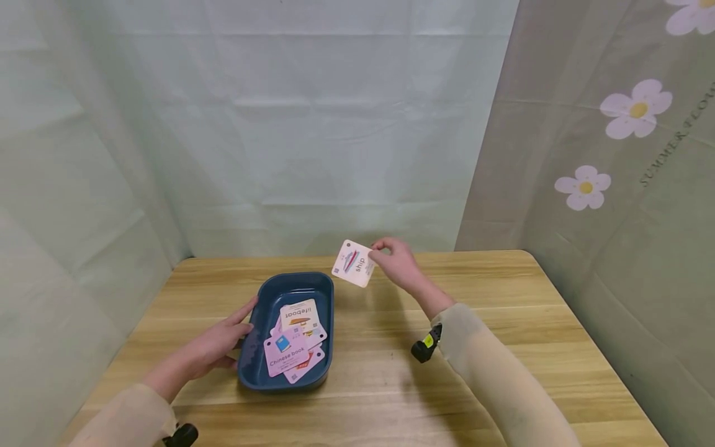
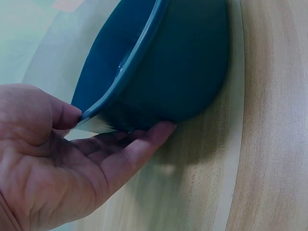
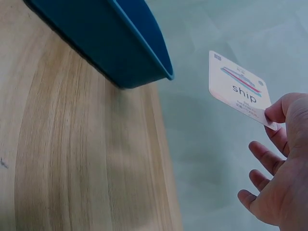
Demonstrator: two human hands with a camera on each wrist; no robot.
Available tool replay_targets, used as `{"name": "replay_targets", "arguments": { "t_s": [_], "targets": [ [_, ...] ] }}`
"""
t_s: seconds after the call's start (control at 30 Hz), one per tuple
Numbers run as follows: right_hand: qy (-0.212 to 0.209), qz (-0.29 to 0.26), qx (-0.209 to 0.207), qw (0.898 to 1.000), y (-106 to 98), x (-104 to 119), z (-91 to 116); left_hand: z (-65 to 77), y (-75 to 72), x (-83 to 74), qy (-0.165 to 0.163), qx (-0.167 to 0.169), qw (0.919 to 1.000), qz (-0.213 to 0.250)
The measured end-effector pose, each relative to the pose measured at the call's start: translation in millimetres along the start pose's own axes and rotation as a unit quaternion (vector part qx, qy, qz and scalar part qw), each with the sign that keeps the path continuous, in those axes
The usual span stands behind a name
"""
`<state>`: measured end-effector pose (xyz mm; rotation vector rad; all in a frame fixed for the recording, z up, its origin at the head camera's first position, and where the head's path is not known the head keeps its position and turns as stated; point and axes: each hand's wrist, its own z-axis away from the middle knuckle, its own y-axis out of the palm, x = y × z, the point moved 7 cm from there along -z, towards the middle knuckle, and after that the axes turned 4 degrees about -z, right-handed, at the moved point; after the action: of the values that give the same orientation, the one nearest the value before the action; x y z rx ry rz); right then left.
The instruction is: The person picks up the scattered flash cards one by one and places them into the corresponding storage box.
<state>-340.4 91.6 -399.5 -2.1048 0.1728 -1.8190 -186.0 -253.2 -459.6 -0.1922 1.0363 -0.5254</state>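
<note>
Between thumb and index finger, my right hand pinches one corner of a white card printed "ship" with a picture of a boat. The card is held in the air just right of the far end of a dark blue plastic box; the other fingers of that hand are loosely bent. On the box's left side my left hand holds it, thumb at the rim and fingers against the outer wall. Several cards lie overlapped inside, among them a "lifeboat" card and a pink "Chinese book" card.
Box and hands are over a wooden table. A pale green curtain hangs behind its far edge, with a flower-printed curtain along the right. Black straps with small devices are on both wrists.
</note>
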Motion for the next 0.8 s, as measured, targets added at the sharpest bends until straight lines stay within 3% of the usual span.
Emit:
{"name": "replay_targets", "arguments": {
  "t_s": [0.8],
  "targets": [
    [-0.054, 0.034, 0.038, 0.997, 35.8, 31.4, 9.2, 0.3, 1.0, 0.3, -0.001, 0.003, 1.0000, 0.006]
  ]
}}
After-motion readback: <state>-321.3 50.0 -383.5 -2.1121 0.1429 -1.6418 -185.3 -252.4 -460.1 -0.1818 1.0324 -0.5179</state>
